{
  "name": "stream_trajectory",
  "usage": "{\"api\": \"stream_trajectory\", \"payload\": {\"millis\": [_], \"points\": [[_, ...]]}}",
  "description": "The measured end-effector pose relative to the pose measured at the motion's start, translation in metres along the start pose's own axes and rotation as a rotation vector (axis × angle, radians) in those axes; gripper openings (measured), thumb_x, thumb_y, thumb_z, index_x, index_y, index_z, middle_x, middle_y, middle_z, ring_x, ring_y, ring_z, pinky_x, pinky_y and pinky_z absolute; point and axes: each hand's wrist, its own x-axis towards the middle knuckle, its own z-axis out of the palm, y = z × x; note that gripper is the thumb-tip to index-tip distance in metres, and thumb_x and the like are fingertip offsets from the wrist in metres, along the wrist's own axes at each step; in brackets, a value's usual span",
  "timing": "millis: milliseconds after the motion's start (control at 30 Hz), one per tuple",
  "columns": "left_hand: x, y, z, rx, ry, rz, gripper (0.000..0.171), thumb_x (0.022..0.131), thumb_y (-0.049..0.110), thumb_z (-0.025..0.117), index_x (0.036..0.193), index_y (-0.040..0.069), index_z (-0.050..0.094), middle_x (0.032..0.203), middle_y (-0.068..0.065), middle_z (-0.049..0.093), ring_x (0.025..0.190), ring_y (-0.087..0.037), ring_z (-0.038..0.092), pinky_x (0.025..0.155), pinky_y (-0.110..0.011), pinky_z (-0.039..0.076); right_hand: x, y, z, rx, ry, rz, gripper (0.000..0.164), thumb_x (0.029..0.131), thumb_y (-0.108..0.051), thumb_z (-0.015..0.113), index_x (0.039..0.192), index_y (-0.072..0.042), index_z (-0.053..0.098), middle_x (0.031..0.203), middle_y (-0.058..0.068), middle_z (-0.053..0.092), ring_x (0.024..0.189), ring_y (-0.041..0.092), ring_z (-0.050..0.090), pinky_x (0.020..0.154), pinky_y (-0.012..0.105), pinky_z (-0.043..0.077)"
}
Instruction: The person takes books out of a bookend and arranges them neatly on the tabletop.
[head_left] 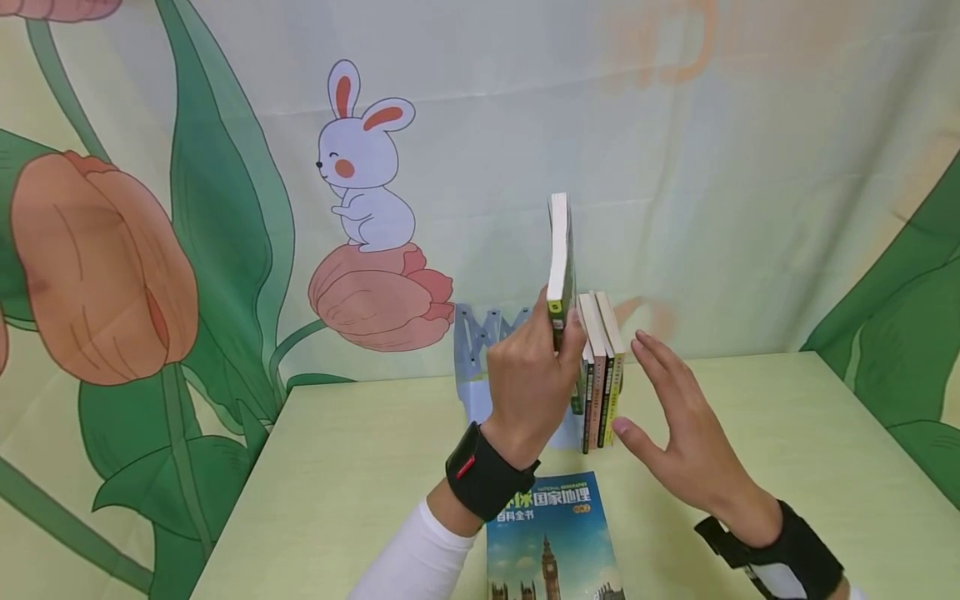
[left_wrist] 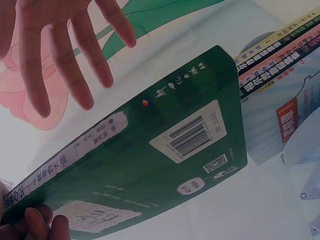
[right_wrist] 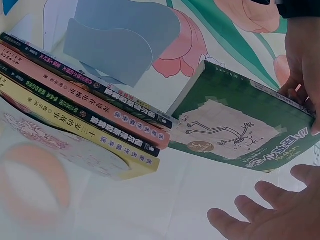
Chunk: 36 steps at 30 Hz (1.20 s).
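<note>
My left hand (head_left: 528, 383) grips a green book (head_left: 558, 250) and holds it upright, just left of a row of several thin books (head_left: 600, 375). In the left wrist view, the green book (left_wrist: 200, 150) shows its back cover with a barcode, and the fingertips pinch one end. A cartoon figure on a pale patch marks its front cover in the right wrist view. My right hand (head_left: 682, 442) is held with fingers spread and nothing in it, to the right of the row. Spines in black, pink and yellow face me.
A pale blue bookend (right_wrist: 120, 40) stands left of the row, partly hidden by my left hand in the head view. Nearer to me, a blue book with a clock tower cover (head_left: 555, 533) lies flat on the light table (head_left: 360, 500). Behind hangs a printed curtain (head_left: 480, 167).
</note>
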Motion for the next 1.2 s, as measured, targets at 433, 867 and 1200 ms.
{"api": "stream_trajectory", "payload": {"millis": [433,867,1200], "points": [[-0.001,0.009,-0.02,-0.067,0.057,0.013,0.037,0.103,0.024,0.044,0.122,-0.003,0.06,0.094,-0.011,0.077,0.045,-0.012,0.055,0.043,-0.014,0.022,-0.001,-0.005,-0.004,0.033,0.014,0.015,0.085,0.085,-0.021,0.07,0.157,-0.018,0.025,0.163,0.006,0.022,0.147,0.032,0.026,0.103,0.07,0.032],[-0.004,0.007,-0.033,-0.1,0.129,0.029,0.039,0.105,0.027,0.04,0.106,-0.005,0.062,0.064,-0.009,0.066,0.039,-0.011,0.045,0.043,-0.015,0.018,0.0,-0.011,-0.009,0.053,0.043,-0.013,0.081,0.089,-0.026,0.069,0.157,-0.013,0.026,0.163,0.007,0.022,0.148,0.029,0.025,0.104,0.071,0.03],[-0.015,-0.005,-0.042,-0.16,0.119,-0.05,0.042,0.105,0.03,0.041,0.107,-0.007,0.061,0.072,-0.013,0.07,0.045,-0.013,0.052,0.041,-0.016,0.024,0.005,-0.013,-0.007,0.119,0.038,-0.004,0.079,0.092,-0.028,0.066,0.157,-0.013,0.023,0.163,0.007,0.021,0.15,0.031,0.023,0.106,0.073,0.026]]}}
